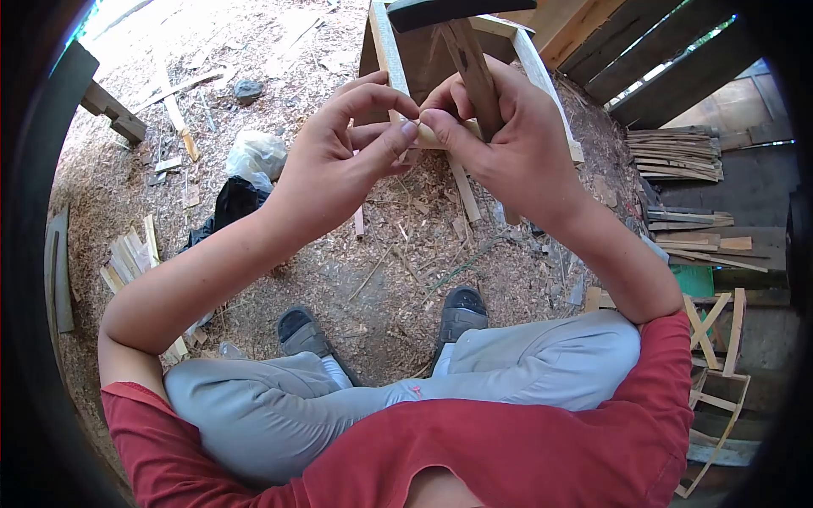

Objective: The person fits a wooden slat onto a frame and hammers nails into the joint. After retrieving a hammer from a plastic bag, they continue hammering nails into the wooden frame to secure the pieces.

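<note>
A hammer [471, 72] stands upright in my right hand [529, 148], its dark head at the top and its wooden handle held against the palm. The thumb and forefinger of that hand meet the fingertips of my left hand [334, 157]. My left hand is closed in a pinch, with the thumb against the forefinger. Whatever small thing lies between the fingertips is too small to make out. Just beyond and below both hands is a wooden box-like frame [387, 55] made of pale strips, partly hidden by the hands and hammer.
Wood chips cover the ground [373, 279]. To the left lie a clear plastic bag [257, 155], a black bag [237, 201], a stone [247, 91] and loose wood pieces [127, 258]. Stacked slats [675, 155] and a thin wooden frame [720, 385] are on the right, near a plank wall [669, 72].
</note>
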The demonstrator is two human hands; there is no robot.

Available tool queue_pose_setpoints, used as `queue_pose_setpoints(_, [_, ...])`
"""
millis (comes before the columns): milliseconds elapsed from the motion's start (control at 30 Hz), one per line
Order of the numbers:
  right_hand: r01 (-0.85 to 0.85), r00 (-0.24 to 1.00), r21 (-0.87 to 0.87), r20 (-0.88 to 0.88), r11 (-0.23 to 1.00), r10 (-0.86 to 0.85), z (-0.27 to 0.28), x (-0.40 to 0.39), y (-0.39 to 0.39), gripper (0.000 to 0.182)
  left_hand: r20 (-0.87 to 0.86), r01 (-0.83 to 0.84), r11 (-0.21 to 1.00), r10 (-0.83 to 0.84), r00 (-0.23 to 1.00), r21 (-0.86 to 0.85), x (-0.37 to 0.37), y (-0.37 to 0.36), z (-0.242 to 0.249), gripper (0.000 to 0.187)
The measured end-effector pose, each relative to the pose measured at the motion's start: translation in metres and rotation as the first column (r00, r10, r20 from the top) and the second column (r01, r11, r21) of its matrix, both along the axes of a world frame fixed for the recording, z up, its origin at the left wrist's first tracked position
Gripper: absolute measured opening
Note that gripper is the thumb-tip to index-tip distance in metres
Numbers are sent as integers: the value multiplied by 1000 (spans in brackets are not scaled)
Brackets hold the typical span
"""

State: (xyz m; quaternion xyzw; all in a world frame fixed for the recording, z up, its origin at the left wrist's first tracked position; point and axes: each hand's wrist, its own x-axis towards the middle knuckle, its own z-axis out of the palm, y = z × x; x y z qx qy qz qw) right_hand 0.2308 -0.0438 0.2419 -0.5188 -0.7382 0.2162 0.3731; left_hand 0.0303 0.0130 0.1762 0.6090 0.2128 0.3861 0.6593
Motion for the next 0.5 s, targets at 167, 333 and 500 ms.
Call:
queue_pose_setpoints(167, [0,998,117,-65,993,8,-6,2,3,18,-33,4,1000,-3,999,21,1,3,1,20])
queue_pose_setpoints(333, [1,999,143,-51,990,6,-7,5,4,20,-116,-4,1000,5,993,9,1,1,7,18])
queue_pose_setpoints(500, [10,999,90,-49,996,-6,-2,1,3,22,-8,-35,999,36,999,42,4,0,-1,17])
